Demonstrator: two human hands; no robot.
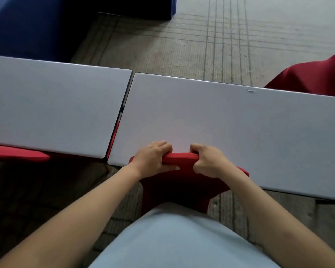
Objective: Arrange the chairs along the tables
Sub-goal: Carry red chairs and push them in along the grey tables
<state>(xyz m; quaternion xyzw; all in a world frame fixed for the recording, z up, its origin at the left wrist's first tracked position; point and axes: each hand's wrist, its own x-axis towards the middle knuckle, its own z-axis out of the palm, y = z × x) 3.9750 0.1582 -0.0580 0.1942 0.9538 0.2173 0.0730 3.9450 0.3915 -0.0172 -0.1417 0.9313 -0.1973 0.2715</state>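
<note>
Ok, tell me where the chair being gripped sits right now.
The red chair is low centre in the head view, its backrest against the near edge of the right table, held by the left hand and right hand.

2 tables (230, 122) side by side, 1 chair (179, 182) at the right table's near edge.

Under me the grey, worn carpet floor (230, 45) is running away toward the far side, its woven surface crossed by darker lines that are forming a loose grid. Pale, even light is falling on the far right part of it, while the strip near my left side is lying in shadow. At the upper left a large dark blue block of furniture (27, 26) is standing on the floor, its face dim and its exact form unclear to me. Beside it a deep shadow is spreading across the carpet.
</note>
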